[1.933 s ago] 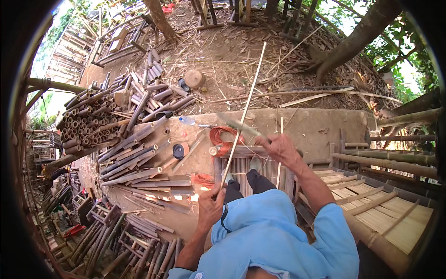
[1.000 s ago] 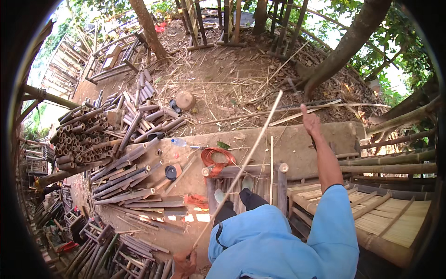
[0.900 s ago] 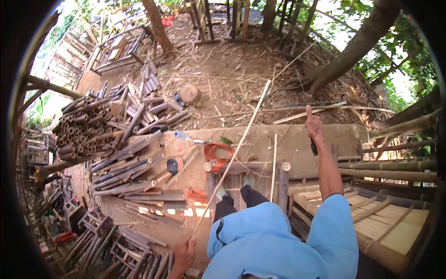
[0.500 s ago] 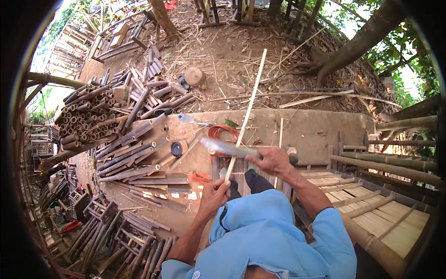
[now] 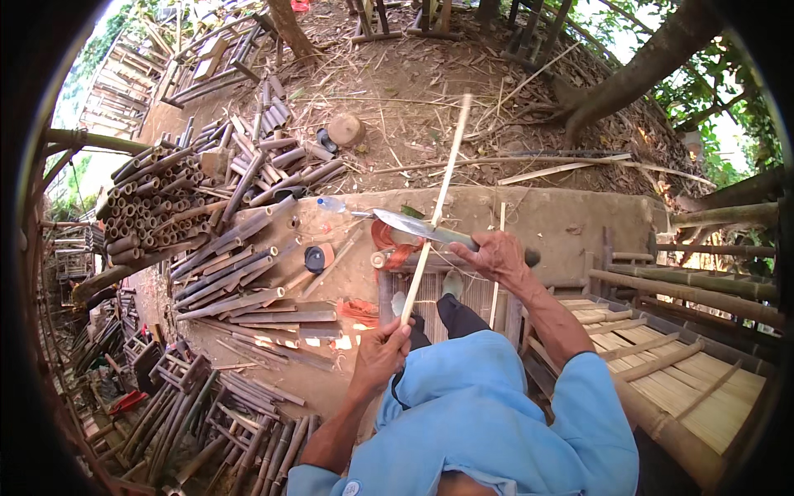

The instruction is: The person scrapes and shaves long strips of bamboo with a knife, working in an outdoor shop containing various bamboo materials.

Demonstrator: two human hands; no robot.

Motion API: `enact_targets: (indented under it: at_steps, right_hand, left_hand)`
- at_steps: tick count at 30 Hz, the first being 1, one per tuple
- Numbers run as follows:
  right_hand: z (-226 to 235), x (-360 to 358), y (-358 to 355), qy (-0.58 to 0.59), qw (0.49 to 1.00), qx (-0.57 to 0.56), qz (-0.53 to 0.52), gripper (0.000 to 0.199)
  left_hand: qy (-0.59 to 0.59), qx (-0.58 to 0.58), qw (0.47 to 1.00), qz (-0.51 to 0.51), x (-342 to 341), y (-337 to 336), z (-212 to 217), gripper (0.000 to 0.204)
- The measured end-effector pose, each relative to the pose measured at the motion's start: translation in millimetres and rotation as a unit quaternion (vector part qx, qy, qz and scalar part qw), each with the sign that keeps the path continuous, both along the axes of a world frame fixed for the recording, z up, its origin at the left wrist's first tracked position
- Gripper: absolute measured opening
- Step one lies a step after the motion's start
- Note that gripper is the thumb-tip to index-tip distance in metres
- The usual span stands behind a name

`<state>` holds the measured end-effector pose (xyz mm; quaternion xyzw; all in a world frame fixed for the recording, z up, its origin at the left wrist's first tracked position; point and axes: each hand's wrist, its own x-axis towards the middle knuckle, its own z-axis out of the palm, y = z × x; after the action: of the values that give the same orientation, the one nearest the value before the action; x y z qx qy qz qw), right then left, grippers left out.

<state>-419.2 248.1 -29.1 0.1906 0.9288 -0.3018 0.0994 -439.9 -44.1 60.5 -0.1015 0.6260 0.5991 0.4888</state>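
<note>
A long pale bamboo strip (image 5: 451, 165) slants up and away from my left hand (image 5: 385, 350), whose fingers are wrapped round its near end. My right hand (image 5: 494, 258) grips a machete (image 5: 409, 225) by its handle, part of which sticks out past the fist. The broad grey blade points left and lies across the strip at about its middle, seemingly touching it. Beyond my feet, a slatted bamboo piece (image 5: 430, 285) lies partly under the strip, with an orange coil of cord (image 5: 389, 236) at its far left.
Cut bamboo tubes (image 5: 157, 198) are heaped at the left, with split lengths (image 5: 240, 273) nearer. A bamboo frame with pale slats (image 5: 686, 372) stands close on my right. A clear bottle (image 5: 331, 204) and a dark cup (image 5: 315, 260) sit on the ground ahead. Tree trunks (image 5: 637, 74) rise at the far right.
The machete has moved away from me along the strip, from near my left hand to about the strip's middle. My right arm has stretched forward; my left hand has hardly moved.
</note>
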Motion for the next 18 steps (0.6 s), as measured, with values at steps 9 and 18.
enact_targets:
  at_steps: [9, 18]
  right_hand:
    - [8, 2, 20, -0.06, 0.997, -0.024, -0.048, 0.073]
    - [-23, -1, 91, 0.051, 0.997, 0.015, -0.06, 0.075]
  left_hand:
    - [-0.006, -0.047, 0.998, -0.03, 24, -28, 23, 0.021]
    - [-0.035, -0.083, 0.995, -0.035, 38, -83, 51, 0.025]
